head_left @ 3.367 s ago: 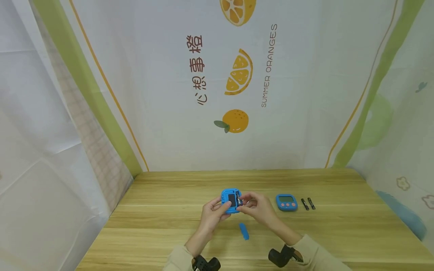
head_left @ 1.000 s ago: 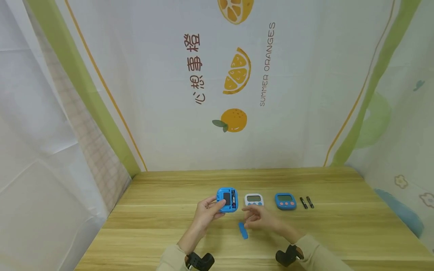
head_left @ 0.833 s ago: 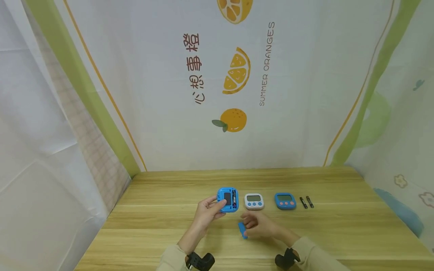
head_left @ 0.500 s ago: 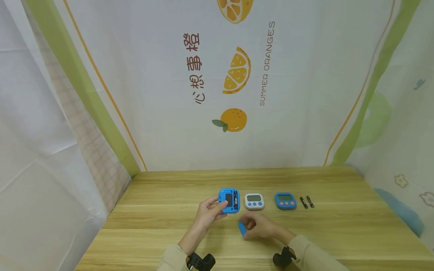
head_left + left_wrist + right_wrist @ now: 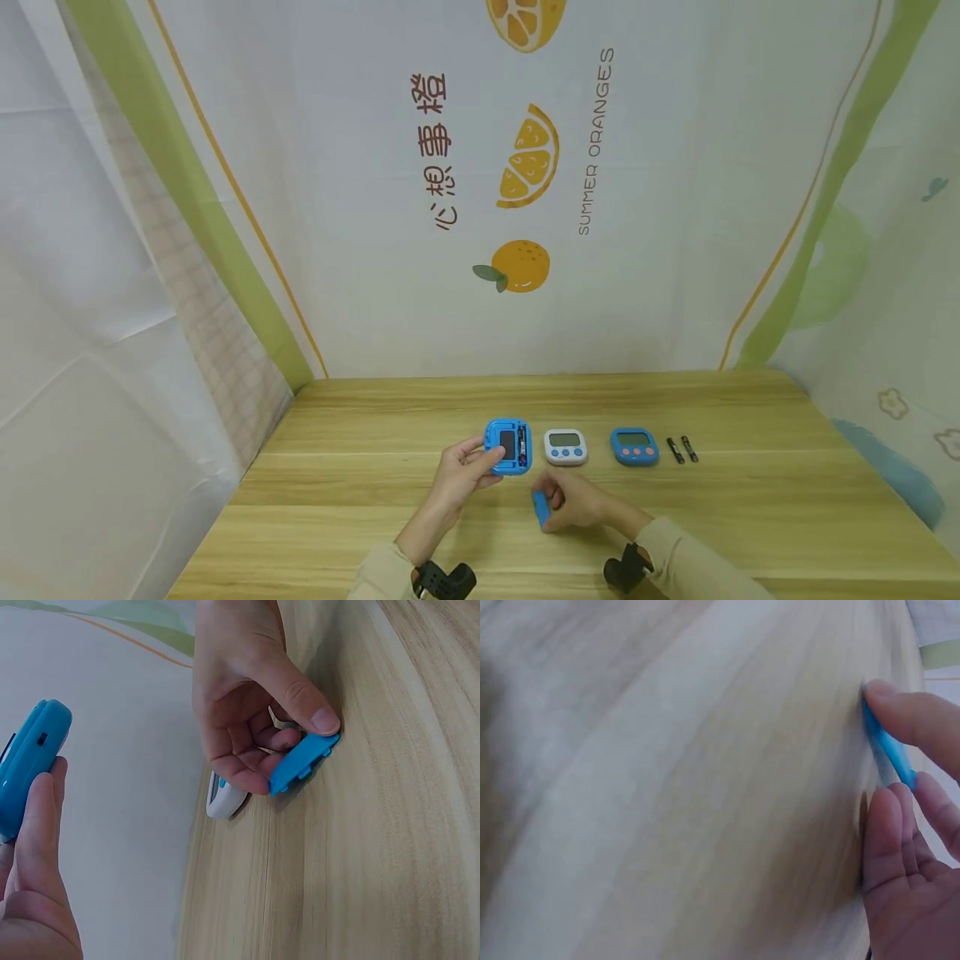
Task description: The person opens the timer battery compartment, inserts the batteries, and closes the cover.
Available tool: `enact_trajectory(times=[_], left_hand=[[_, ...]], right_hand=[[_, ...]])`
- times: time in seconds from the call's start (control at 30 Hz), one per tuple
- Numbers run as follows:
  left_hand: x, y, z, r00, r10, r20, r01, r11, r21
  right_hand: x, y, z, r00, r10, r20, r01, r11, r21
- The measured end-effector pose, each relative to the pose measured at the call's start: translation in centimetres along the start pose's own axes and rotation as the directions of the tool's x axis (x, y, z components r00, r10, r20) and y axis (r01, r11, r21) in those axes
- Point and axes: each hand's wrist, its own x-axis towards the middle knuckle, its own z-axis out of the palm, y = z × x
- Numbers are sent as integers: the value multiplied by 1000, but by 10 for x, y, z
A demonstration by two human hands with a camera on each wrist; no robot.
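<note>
Face down in my left hand (image 5: 459, 482) is a blue digital timer (image 5: 507, 444), held between thumb and fingers. Its battery compartment is uncovered, and dark batteries (image 5: 522, 447) lie inside. Lower and to the right, my right hand (image 5: 576, 502) pinches a blue battery cover (image 5: 542, 509) by its two ends, between thumb and fingertips. In the left wrist view the cover (image 5: 304, 762) stands tilted close to the tabletop, with small tabs along one edge. The right wrist view shows this cover (image 5: 889, 747) nearly edge-on.
A white timer (image 5: 566, 447) with blue buttons lies just beyond my right hand. Right of it are a blue timer (image 5: 634, 447) with pink buttons and two loose batteries (image 5: 682, 450). The wooden table (image 5: 360, 433) ends at a white printed curtain (image 5: 360, 275).
My right hand has left the timer's battery compartment, come down to the battery cover and taken hold of it, tilting it. The left hand still holds the timer, nearly in place.
</note>
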Motion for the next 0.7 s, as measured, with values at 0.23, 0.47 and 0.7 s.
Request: enact_trajectory(times=[0.23,0.47,0.7], left_hand=[[2,-2,0,1000,-15,-11,15,1000,-5],[1,-2,0,1000,-8,-4,8,1000,-7],[-2,-1,1,1000,-1,-10,0,1000,-10]], right_hand=[[-2,1,-1,1000,24,-13,-23,998,54],[-5,0,-2,998,50,-40,-40,970,238],[-6,-5,-8,991,52,-124,-1,924,382]])
